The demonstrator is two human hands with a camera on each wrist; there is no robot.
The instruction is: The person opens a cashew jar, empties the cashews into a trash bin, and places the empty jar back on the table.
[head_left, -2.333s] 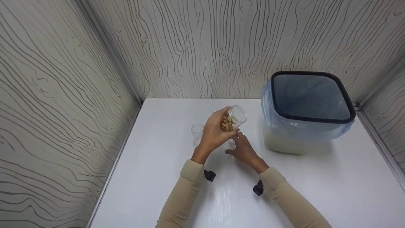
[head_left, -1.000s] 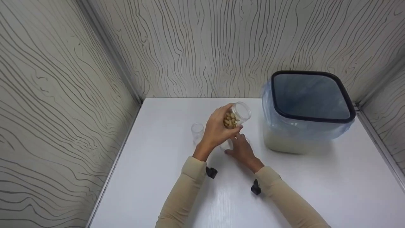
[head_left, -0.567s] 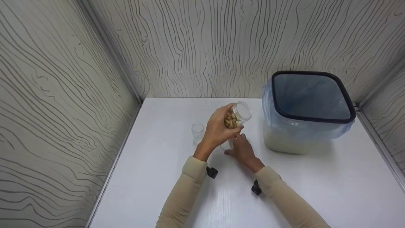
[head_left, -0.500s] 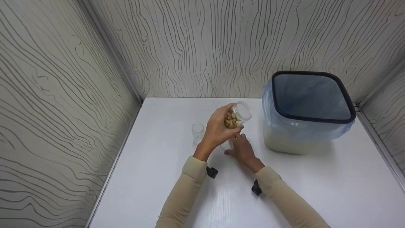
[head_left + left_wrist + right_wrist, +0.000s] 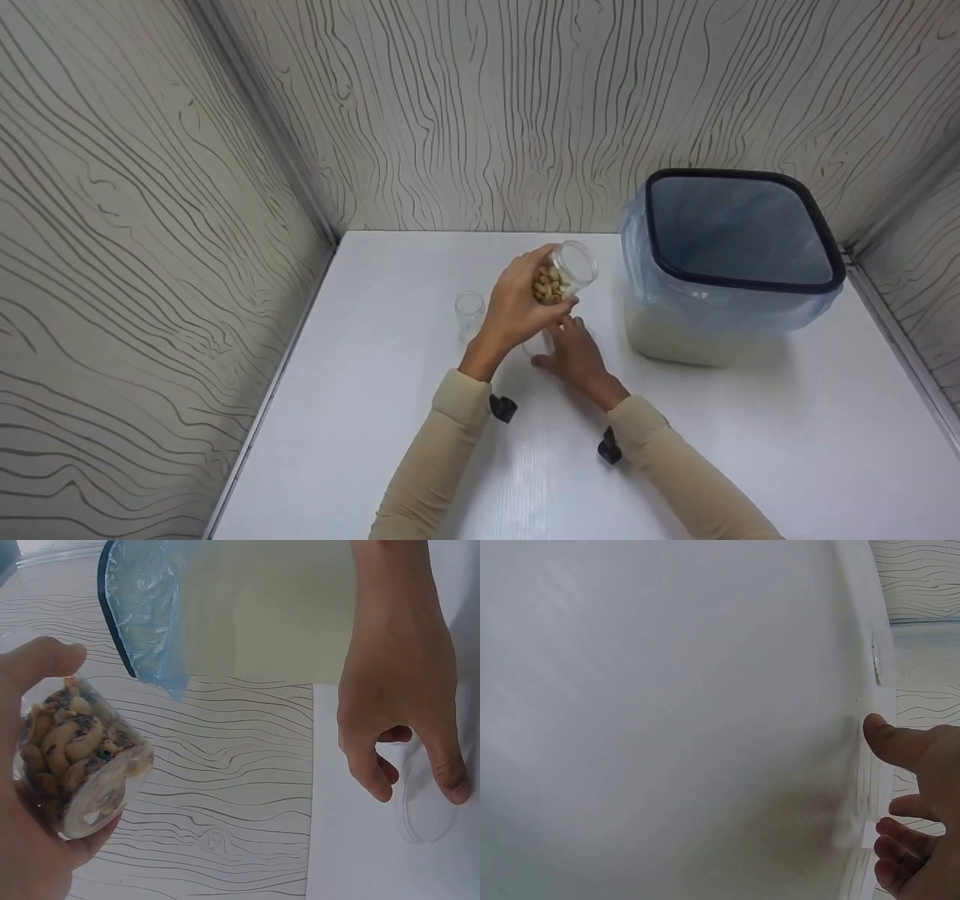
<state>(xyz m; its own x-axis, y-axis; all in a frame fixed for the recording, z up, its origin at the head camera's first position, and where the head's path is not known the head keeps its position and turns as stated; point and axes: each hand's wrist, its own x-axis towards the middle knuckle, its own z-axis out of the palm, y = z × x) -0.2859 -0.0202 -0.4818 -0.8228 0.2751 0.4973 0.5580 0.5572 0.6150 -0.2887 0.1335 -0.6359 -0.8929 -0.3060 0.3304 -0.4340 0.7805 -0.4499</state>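
Note:
My left hand (image 5: 514, 306) grips a clear open-mouthed jar (image 5: 577, 262), raised over the table and tilted with its mouth to the upper right. Cashews (image 5: 67, 739) with dark flecks fill its lower part, seen closely in the left wrist view. Below and to the right, my right hand (image 5: 577, 354) is down at the table, thumb and fingers at opposite sides of a clear round lid (image 5: 427, 802). That lid lies flat on the white surface, partly hidden by the hand. Another clear jar (image 5: 470, 309) stands upright left of my left hand.
A bin (image 5: 675, 341) with a blue plastic liner (image 5: 739, 232) and black rim stands at the back right. Patterned panels (image 5: 480, 112) wall the white table (image 5: 360, 420) at the back and sides. Another clear rim (image 5: 857, 874) shows beside the right fingers.
Compared with the oldest frame, my left hand has raised the jar slightly, up and right. My right hand has settled at the lid. Over the last half second, both hands stay almost still.

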